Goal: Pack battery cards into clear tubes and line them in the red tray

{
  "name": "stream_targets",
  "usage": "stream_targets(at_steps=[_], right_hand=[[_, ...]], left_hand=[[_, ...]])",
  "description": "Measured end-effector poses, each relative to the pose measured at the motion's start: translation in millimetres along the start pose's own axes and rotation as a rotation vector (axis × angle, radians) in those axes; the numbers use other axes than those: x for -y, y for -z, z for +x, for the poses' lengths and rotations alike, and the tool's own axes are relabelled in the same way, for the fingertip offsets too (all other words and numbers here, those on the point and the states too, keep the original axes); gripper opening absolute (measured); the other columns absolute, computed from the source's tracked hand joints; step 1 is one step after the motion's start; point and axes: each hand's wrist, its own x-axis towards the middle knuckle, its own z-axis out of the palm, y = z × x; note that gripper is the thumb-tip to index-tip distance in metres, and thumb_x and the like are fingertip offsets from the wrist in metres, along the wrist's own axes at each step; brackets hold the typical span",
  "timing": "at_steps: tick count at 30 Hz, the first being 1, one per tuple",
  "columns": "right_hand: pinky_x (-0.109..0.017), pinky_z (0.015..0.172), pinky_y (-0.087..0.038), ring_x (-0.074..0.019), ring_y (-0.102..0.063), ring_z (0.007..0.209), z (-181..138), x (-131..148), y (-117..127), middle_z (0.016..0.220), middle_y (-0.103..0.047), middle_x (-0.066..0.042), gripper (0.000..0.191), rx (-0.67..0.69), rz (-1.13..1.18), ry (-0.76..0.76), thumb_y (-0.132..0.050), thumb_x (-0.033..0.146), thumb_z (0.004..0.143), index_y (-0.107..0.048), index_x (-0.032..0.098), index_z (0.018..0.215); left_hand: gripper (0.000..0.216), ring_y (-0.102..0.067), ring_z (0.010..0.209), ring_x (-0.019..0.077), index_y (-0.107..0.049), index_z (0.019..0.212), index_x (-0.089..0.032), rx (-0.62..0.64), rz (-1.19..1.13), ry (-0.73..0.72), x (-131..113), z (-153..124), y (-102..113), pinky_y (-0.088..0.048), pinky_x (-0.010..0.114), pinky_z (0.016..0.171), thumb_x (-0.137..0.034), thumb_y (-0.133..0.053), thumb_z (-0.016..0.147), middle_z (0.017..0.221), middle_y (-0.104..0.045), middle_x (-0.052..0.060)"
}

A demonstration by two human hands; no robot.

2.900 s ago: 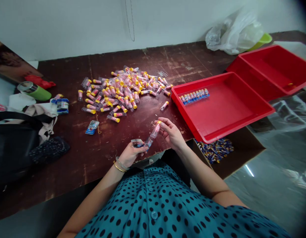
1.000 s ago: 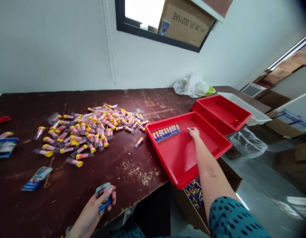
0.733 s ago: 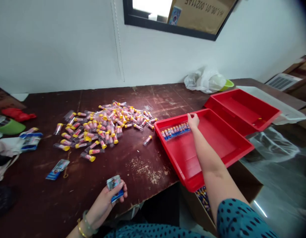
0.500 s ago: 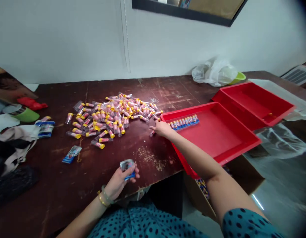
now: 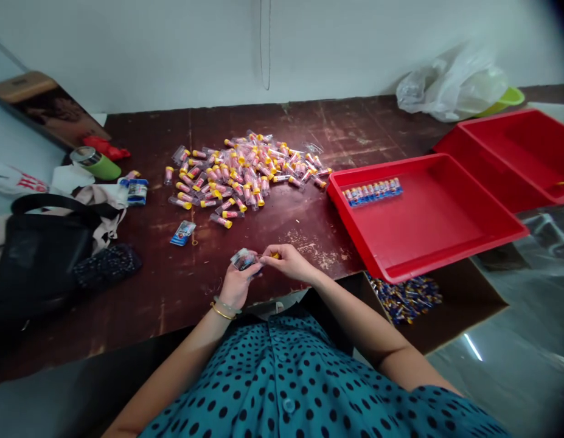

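Close to the table's front edge, my left hand (image 5: 236, 286) is closed on a small stack of clear, blue-printed plastic sleeves (image 5: 240, 258). My right hand (image 5: 291, 264) meets it there, pinching a small tube with a yellow cap (image 5: 275, 255); the rest of that tube is hidden by fingers and sleeves. Behind both hands lies a loose pile of clear pink-labelled tubes (image 5: 245, 173) with yellow caps. One blue printed sleeve (image 5: 183, 232) lies flat left of my hands.
On the right, a red tray (image 5: 446, 243) holds a row of blue-wrapped tubes (image 5: 373, 191); another red tray (image 5: 514, 140) stands behind it. Below is a cardboard box (image 5: 468, 304) of wrapped tubes. A black bag (image 5: 44, 249) and green cup (image 5: 101, 165) are at left.
My right hand has come back from beside the pile to my left hand, bringing a yellow-capped tube. The view has shifted, showing more of the box and the bag.
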Motion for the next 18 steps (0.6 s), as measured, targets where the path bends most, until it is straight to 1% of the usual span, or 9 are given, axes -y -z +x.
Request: stream_targets(at_steps=[2,5,7,9,11,13,14,16,18], right_hand=[[-0.02,0.061,-0.034,-0.0086,-0.046,0.062,-7.3,0.1,-6.1,0.067,-0.058,0.003,0.028,-0.062,-0.054,0.008,-0.057,0.038,0.089,-0.067,0.014,0.08],[-0.02,0.061,-0.034,-0.0084,-0.046,0.063,-11.5,6.4,2.4,0.069,-0.058,0.003,0.022,-0.045,-0.163,0.04,-0.057,0.032,0.089,-0.067,0.014,0.081],[-0.02,0.061,-0.034,-0.0084,-0.047,0.063,-14.1,12.2,9.7,0.069,-0.058,0.002,0.02,-0.031,-0.221,0.039,-0.058,0.03,0.089,-0.065,0.014,0.079],[-0.02,0.061,-0.035,-0.0088,-0.048,0.063,-17.4,15.9,13.1,0.068,-0.058,0.002,0.019,-0.022,-0.25,0.025,-0.058,0.029,0.089,-0.065,0.014,0.079],[-0.021,0.062,-0.036,-0.0096,-0.049,0.064,-20.6,15.9,12.7,0.068,-0.059,0.002,0.019,-0.028,-0.254,0.011,-0.058,0.03,0.089,-0.065,0.015,0.079],[-0.022,0.065,-0.04,-0.0113,-0.052,0.067,-23.1,12.9,11.4,0.072,-0.061,0.0,0.02,-0.061,-0.225,0.001,-0.059,0.032,0.088,-0.066,0.015,0.081],[-0.024,0.07,-0.043,-0.0128,-0.056,0.072,-24.1,10.8,11.8,0.078,-0.064,-0.001,0.02,-0.09,-0.199,0.004,-0.058,0.033,0.088,-0.067,0.015,0.087],[-0.029,0.086,-0.045,-0.0167,-0.06,0.092,-25.8,7.0,16.3,0.101,-0.067,-0.005,0.025,-0.15,-0.137,0.021,-0.054,0.031,0.089,-0.067,0.017,0.106],[-0.034,0.102,-0.04,-0.0185,-0.056,0.112,-27.6,5.4,25.8,0.125,-0.061,-0.007,0.038,-0.177,-0.082,0.035,-0.048,0.028,0.091,-0.06,0.02,0.126]], left_hand=[[0.047,-0.063,0.073,0.0123,-0.068,0.095,-0.017,0.076,0.013,0.045,-0.2,-2.4,-1.0,-0.053,0.022,0.059,-0.024,-0.088,0.053,0.083,-0.069,-0.001],[0.042,-0.061,0.066,0.0131,-0.067,0.093,-0.014,0.182,0.103,0.132,1.4,-5.2,-1.4,-0.05,0.023,0.051,-0.032,-0.085,0.059,0.08,-0.067,0.001],[0.039,-0.059,0.061,0.0133,-0.066,0.092,-0.013,0.248,0.165,0.143,3.6,-6.8,-0.7,-0.047,0.023,0.046,-0.037,-0.082,0.065,0.075,-0.065,0.001],[0.037,-0.059,0.059,0.0134,-0.066,0.093,-0.013,0.319,0.211,0.149,5.8,-8.2,0.2,-0.045,0.023,0.046,-0.038,-0.079,0.069,0.072,-0.064,0.001],[0.035,-0.059,0.059,0.0136,-0.065,0.094,-0.013,0.363,0.233,0.157,7.2,-9.3,1.0,-0.045,0.023,0.047,-0.038,-0.076,0.073,0.07,-0.063,0.001],[0.033,-0.059,0.059,0.0134,-0.066,0.093,-0.013,0.359,0.235,0.147,7.5,-9.7,1.3,-0.043,0.022,0.047,-0.039,-0.075,0.074,0.07,-0.063,0.002],[0.032,-0.059,0.059,0.0131,-0.066,0.092,-0.013,0.352,0.235,0.138,7.2,-9.6,1.3,-0.042,0.022,0.047,-0.039,-0.075,0.074,0.07,-0.063,0.002],[0.03,-0.057,0.058,0.0121,-0.067,0.088,-0.013,0.344,0.239,0.123,6.1,-9.0,1.2,-0.04,0.022,0.046,-0.038,-0.076,0.074,0.068,-0.062,0.001],[0.029,-0.056,0.057,0.0111,-0.068,0.083,-0.013,0.335,0.244,0.133,4.5,-8.4,0.8,-0.039,0.021,0.047,-0.037,-0.078,0.071,0.067,-0.062,0.001]])
